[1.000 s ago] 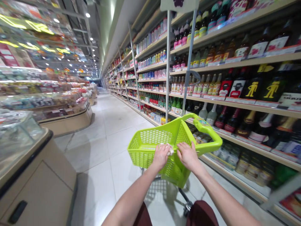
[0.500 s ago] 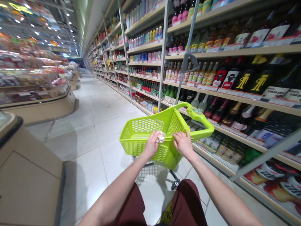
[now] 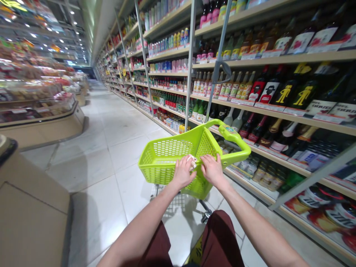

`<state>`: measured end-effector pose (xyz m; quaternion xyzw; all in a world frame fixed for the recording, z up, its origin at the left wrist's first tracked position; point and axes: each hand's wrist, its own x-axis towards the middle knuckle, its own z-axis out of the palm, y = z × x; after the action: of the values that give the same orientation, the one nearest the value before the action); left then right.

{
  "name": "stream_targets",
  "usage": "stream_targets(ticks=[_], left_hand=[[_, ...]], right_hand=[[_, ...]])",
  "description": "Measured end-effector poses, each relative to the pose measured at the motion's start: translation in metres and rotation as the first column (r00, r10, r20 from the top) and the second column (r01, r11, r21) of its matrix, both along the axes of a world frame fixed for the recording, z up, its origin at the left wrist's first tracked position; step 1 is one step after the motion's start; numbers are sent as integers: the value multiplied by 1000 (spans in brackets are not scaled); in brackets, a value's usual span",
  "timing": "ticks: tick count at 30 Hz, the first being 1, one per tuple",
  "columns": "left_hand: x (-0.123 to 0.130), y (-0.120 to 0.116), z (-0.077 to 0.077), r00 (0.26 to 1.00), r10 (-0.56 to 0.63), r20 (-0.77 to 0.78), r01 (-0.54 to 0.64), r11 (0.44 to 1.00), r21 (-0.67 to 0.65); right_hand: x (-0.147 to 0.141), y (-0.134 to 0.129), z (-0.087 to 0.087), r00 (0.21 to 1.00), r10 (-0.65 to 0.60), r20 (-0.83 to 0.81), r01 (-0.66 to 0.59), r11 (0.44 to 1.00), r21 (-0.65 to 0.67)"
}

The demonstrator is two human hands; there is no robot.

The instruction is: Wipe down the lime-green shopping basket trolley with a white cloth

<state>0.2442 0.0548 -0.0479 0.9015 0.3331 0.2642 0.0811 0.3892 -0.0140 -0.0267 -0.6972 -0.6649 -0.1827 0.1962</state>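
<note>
Left hand: the left hand (image 3: 183, 172) sits at the basket's near rim, its fingers closed around a small white wad, a firm pinch rather than a full fist.

Right hand: the right hand (image 3: 213, 170) lies just beside it, fingers curled over the same rim and almost reaching the wad; how hard they clench, I cannot tell.

White wad: the white wad (image 3: 191, 162) is crumpled and soft-looking, paper or cloth, I cannot tell which. It sits between the 2 hands, at the rim.

Basket: the basket (image 3: 164, 176) is lime-green plastic with an open mesh of oblong holes and a curved, glossy handle (image 3: 236, 136) reaching forward and to the right. Nothing shows inside it.

Cart: a wire cart frame (image 3: 169, 202) carries the basket, with a caster (image 3: 205, 217) below it.

Shelves: metal-posted shelves (image 3: 278, 55) line the right side, holding wine bottles (image 3: 267, 92) and cans (image 3: 178, 39) above price strips (image 3: 267, 105).

Counter: glass display cases (image 3: 36, 100) stand on the left, with a beige cabinet (image 3: 30, 218) nearer.

Floor: the tile floor (image 3: 91, 218) is pale and glossy.

Clothing: dark maroon shorts (image 3: 219, 237) show below the arms.
</note>
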Motion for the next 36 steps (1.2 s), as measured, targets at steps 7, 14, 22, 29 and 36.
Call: stream_targets(ticks=[7, 14, 22, 29, 36], left_hand=[[-23, 27, -15, 997, 82, 8, -82, 996, 43], [-24, 27, -23, 994, 103, 20, -105, 990, 93], [-46, 39, -26, 998, 49, -35, -43, 989, 143], [-88, 67, -47, 989, 111, 96, -123, 985, 122], [-24, 42, -37, 988, -121, 94, 104, 980, 167]], right_hand=[[6, -4, -7, 997, 70, 17, -70, 998, -3], [-10, 6, -6, 999, 46, 13, -46, 998, -35], [-12, 10, -14, 994, 101, 47, -97, 993, -74], [-12, 9, -19, 993, 114, 35, -111, 992, -60], [-15, 10, -20, 996, 84, 32, -82, 996, -34]])
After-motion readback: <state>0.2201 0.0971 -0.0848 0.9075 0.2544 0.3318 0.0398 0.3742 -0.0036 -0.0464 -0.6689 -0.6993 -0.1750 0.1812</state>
